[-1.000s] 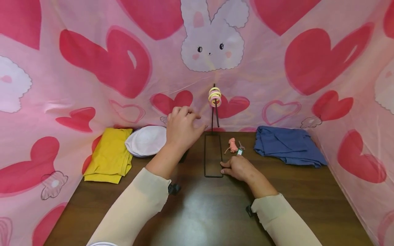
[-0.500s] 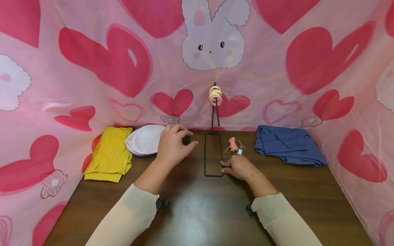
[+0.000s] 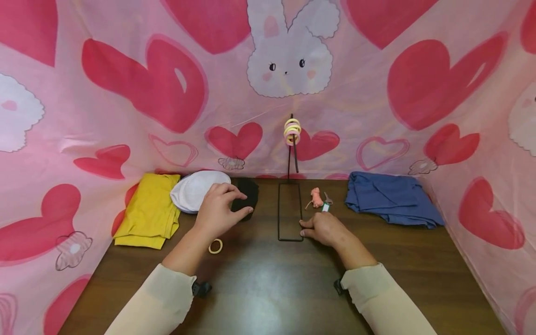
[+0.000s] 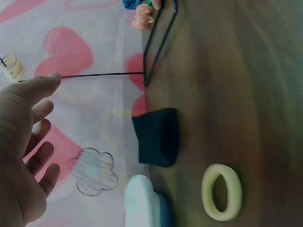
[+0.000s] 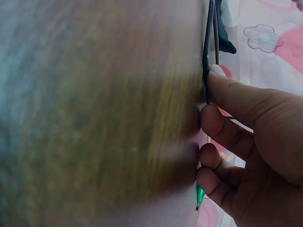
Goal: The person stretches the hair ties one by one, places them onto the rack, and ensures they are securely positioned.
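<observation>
Lowered from the stand's hook, my left hand (image 3: 217, 211) now hovers with relaxed fingers, its grip empty, over the black pouch (image 3: 246, 199); a yellow ring (image 3: 215, 246) lies on the surface just below it. My right hand (image 3: 324, 229) presses the wire stand (image 3: 290, 211) base with its thumb. Easing that pressure, I judge, could tip the stand and spill its rings (image 3: 292, 130).

Left hand (image 4: 21, 142) open, fingers spread; black cloth (image 4: 156, 137) beside yellow ring (image 4: 221, 192) on table (image 4: 251, 85).

Left hand (image 3: 217, 211) covers part of the black cloth (image 3: 247, 197); bench (image 5: 94, 118) blurs in the right wrist view, and the white cap (image 4: 144, 203) is cropped.
</observation>
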`<action>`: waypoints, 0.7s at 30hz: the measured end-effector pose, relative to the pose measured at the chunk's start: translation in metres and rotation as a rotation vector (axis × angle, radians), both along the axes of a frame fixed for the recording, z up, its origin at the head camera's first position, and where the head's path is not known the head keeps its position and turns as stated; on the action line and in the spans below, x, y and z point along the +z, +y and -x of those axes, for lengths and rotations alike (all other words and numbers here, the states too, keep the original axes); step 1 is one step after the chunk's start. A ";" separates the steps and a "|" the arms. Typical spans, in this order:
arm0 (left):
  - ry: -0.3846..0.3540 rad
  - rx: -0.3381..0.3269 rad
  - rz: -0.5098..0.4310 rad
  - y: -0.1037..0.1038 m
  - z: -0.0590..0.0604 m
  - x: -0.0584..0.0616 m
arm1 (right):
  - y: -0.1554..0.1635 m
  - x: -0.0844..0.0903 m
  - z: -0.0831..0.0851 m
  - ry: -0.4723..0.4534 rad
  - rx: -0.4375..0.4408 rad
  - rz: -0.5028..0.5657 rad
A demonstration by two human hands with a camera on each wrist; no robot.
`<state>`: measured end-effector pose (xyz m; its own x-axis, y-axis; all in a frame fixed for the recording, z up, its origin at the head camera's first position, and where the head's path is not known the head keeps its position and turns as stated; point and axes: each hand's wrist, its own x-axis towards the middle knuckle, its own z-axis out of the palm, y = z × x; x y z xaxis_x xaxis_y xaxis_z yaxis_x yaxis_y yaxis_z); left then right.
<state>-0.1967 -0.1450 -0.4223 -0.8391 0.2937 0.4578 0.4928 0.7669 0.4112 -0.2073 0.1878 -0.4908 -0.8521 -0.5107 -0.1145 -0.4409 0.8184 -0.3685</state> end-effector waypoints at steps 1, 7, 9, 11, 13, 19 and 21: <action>-0.011 -0.003 0.003 -0.002 -0.002 -0.002 | 0.000 0.000 0.000 -0.003 -0.001 -0.001; -0.089 -0.025 0.047 -0.016 -0.012 -0.016 | -0.002 0.000 -0.001 -0.007 -0.005 -0.004; -0.111 -0.038 0.078 -0.020 -0.015 -0.021 | -0.002 0.000 -0.001 -0.010 -0.010 0.000; -0.127 -0.054 0.112 -0.025 -0.018 -0.025 | -0.002 0.000 -0.001 -0.010 -0.009 0.000; -0.148 -0.069 0.142 -0.031 -0.021 -0.028 | -0.002 0.000 -0.001 -0.012 -0.010 0.001; -0.207 -0.100 0.185 -0.050 -0.027 -0.041 | -0.001 0.000 -0.001 -0.003 0.003 -0.007; -0.226 -0.104 0.193 -0.056 -0.029 -0.044 | -0.001 0.000 -0.001 -0.003 0.005 -0.005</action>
